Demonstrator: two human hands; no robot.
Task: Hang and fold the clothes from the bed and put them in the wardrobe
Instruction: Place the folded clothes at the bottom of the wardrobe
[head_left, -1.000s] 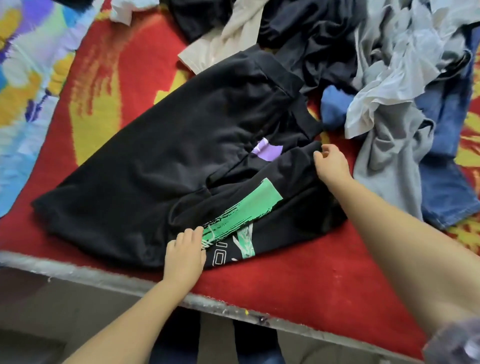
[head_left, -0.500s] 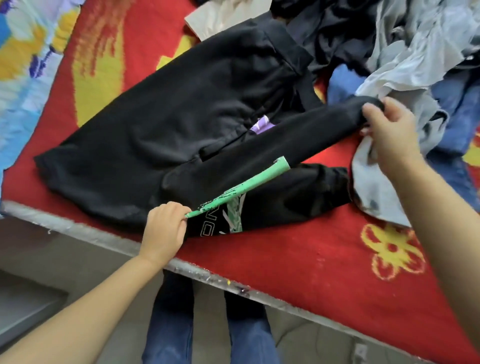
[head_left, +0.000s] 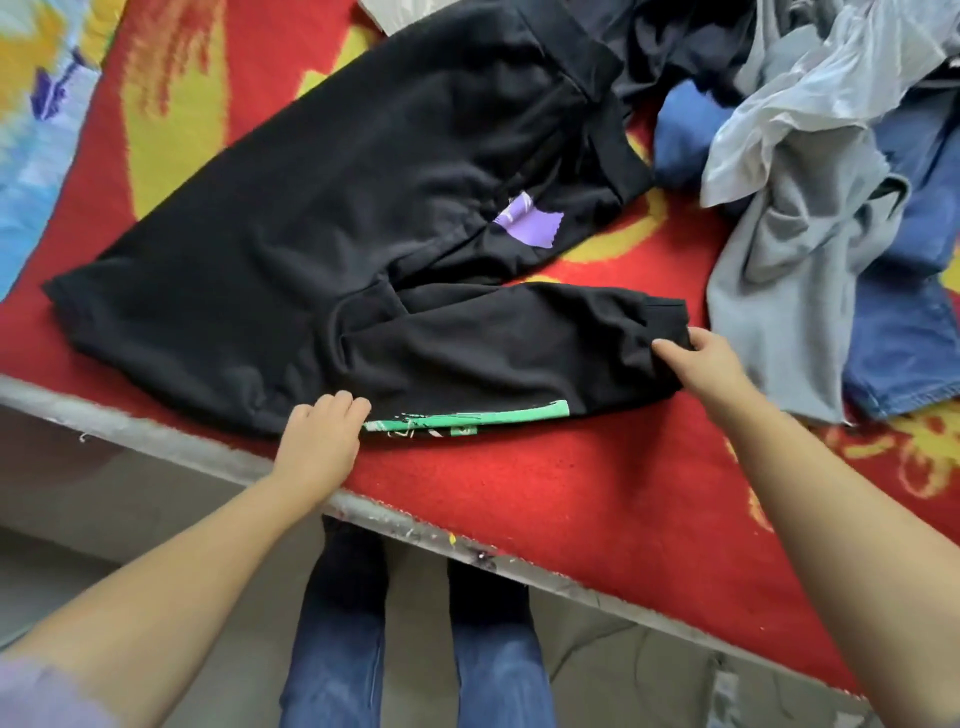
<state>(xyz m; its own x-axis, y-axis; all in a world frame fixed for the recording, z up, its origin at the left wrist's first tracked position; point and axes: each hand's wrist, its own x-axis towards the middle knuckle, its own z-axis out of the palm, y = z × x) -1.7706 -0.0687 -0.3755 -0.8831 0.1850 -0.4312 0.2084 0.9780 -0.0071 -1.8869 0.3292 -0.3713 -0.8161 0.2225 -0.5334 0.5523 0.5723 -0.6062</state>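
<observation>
- Since the earlier frame your right hand (head_left: 698, 364) has brought the sleeve down from mid-air; it now lies flat across the near part of the black sweatshirt (head_left: 332, 208), and the green print (head_left: 467, 420) shows only as a thin strip at the near fold.
- Black sweatshirt: spread on the red blanket (head_left: 597, 493), near the bed's front edge (head_left: 171, 441). Its near fold runs between your two hands.
- Purple patch (head_left: 527, 224): on the sweatshirt, beyond the folded sleeve.
- Pile of clothes (head_left: 810, 171) (grey, pale, blue denim): right of the sweatshirt, touching its far right corner.
- Below the sweatshirt's side of the bed: grey floor, your legs in blue jeans (head_left: 415, 649).
- Left hand (head_left: 322, 441): fingers curled, knuckles up, resting on the sweatshirt's near edge at the left end of the green strip; whether it pinches cloth, cannot tell.
- Right hand: thumb on top of the sleeve cuff, fingers wrapped beneath, gripping it.
</observation>
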